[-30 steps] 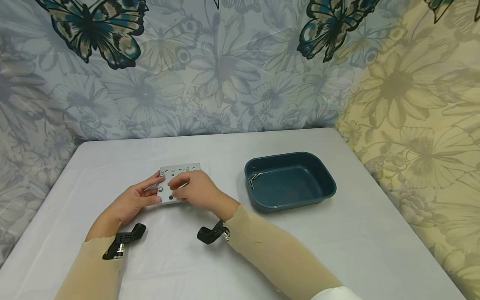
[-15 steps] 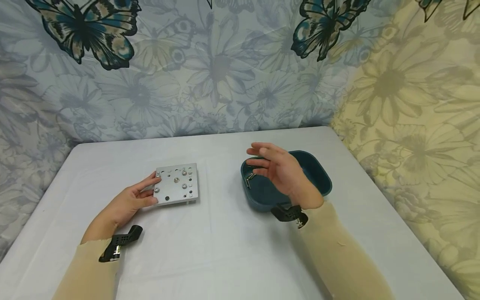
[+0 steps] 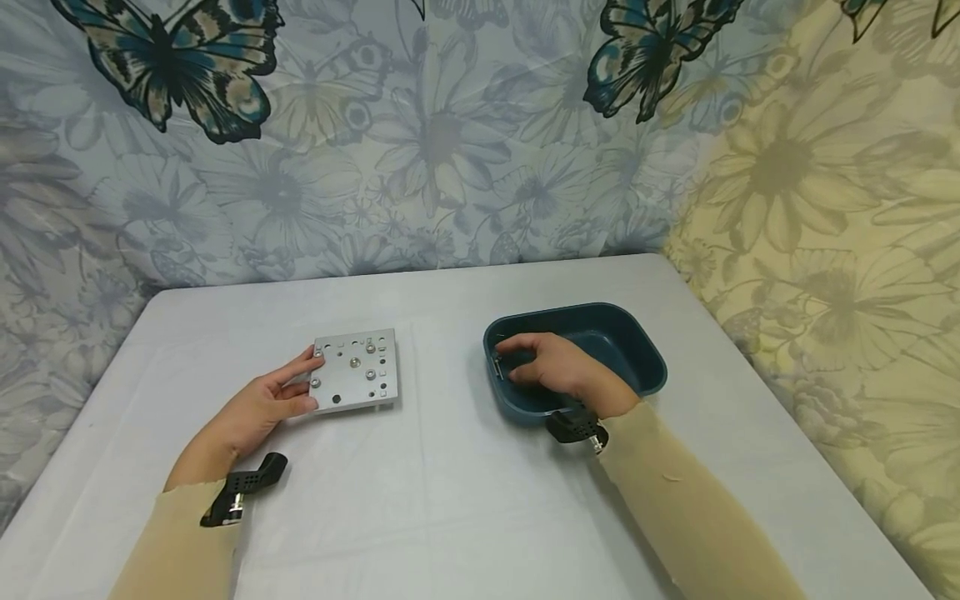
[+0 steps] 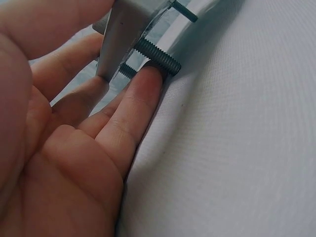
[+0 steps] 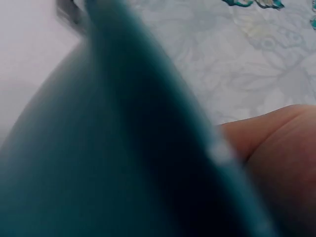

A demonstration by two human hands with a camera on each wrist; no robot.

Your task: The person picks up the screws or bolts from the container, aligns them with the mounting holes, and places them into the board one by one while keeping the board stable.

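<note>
My left hand (image 3: 251, 412) grips the left edge of a silver metal plate (image 3: 345, 387) drilled with several holes and fitted with several screws. In the left wrist view, threaded screw shanks (image 4: 158, 57) stick out below the plate (image 4: 126, 37), and a fingertip lies against one. My right hand (image 3: 562, 367) reaches into a dark teal plastic bin (image 3: 626, 329), its thumb and fingers spread apart near a few small screws (image 3: 497, 364) at the bin's left end. The bin wall (image 5: 148, 123) hides most of the right hand (image 5: 286, 143) in the right wrist view.
A white cloth covers the table (image 3: 450, 500). Behind it hangs a floral and butterfly-patterned fabric (image 3: 442, 150), turning yellow at the right. Black wrist mounts (image 3: 573, 427) sit on both forearms, the right one close to the bin's front rim.
My right hand has left the plate, moved right over the bin and lowered into it. My left hand stays on the plate; the screws on its face are now uncovered.
</note>
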